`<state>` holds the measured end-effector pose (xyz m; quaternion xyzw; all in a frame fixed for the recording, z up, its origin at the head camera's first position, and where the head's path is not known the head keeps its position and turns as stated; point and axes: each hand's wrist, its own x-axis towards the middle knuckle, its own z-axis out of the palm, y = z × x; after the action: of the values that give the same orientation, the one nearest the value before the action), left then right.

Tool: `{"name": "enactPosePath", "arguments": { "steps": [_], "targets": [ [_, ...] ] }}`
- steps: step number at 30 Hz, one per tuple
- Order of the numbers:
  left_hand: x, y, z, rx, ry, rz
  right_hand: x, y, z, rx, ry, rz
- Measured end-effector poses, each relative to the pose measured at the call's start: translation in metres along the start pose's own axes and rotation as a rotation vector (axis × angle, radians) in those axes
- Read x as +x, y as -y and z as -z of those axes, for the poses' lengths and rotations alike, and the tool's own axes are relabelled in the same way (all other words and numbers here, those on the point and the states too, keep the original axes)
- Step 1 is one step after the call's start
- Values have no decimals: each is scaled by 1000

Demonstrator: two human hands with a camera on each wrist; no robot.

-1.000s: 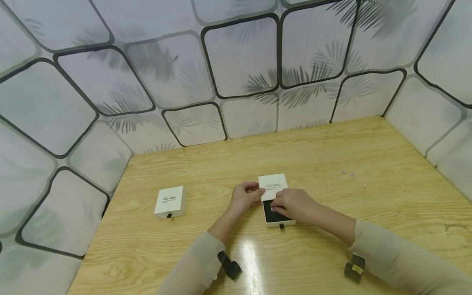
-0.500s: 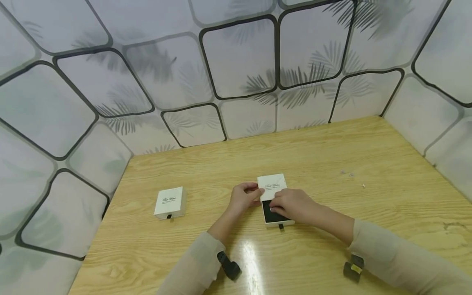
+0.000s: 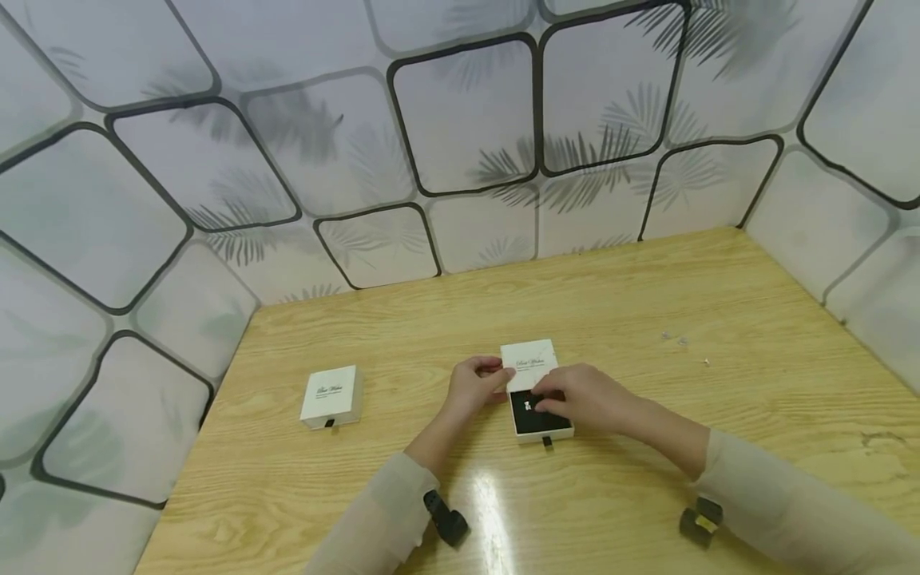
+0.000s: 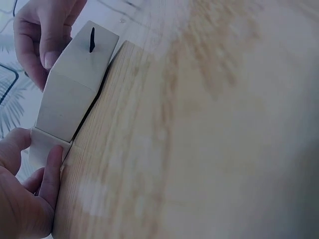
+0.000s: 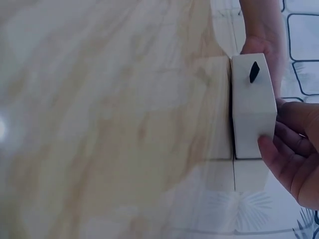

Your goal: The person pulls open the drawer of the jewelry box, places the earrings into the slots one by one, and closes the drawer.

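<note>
In the head view a white sliding gift box (image 3: 528, 353) printed "Best Wishes" lies mid-table, its drawer pulled out towards me. Black padding (image 3: 552, 422) lines the drawer, and a small shiny silvery piece of jewellery (image 3: 528, 406) sits on it. My left hand (image 3: 474, 385) grips the box's outer sleeve by its left side; the left wrist view shows the fingers (image 4: 51, 174) against the sleeve. Over the drawer's right side is my right hand (image 3: 591, 397), thumb and forefinger parted beside the jewellery. In the right wrist view one finger of it touches the drawer's side wall (image 5: 249, 134).
A second white box (image 3: 331, 393), slid shut, with a black pull tab, stands to the left on the wooden table (image 3: 402, 335). Tiny clear bits (image 3: 681, 341) and a small shiny piece (image 3: 707, 362) lie at the right. Patterned fabric walls (image 3: 474, 112) border the table.
My right hand's fingers have parted and drawn back to the right, and the silvery jewellery now shows on the black padding. The left hand keeps its grip on the sleeve.
</note>
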<state>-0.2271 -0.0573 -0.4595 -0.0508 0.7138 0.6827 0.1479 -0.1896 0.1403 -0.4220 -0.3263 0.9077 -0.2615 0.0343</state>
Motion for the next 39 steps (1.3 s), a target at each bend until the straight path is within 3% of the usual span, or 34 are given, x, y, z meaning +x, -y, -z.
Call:
{"name": "enactPosePath", "arguments": {
  "steps": [5,10,17,39],
  "targets": [
    [0,-1,0,7,-15,10,-5,-5,10,117,-77,38],
    [0,0,0,-4,-15,11,-12,-11,22,138,-164,70],
    [1,1,0,-28,-4,24,-18,-23,31,120,-125,-66],
    [2,2,0,-44,-19,18,-41,-43,54,66,-128,-164]
  ]
}}
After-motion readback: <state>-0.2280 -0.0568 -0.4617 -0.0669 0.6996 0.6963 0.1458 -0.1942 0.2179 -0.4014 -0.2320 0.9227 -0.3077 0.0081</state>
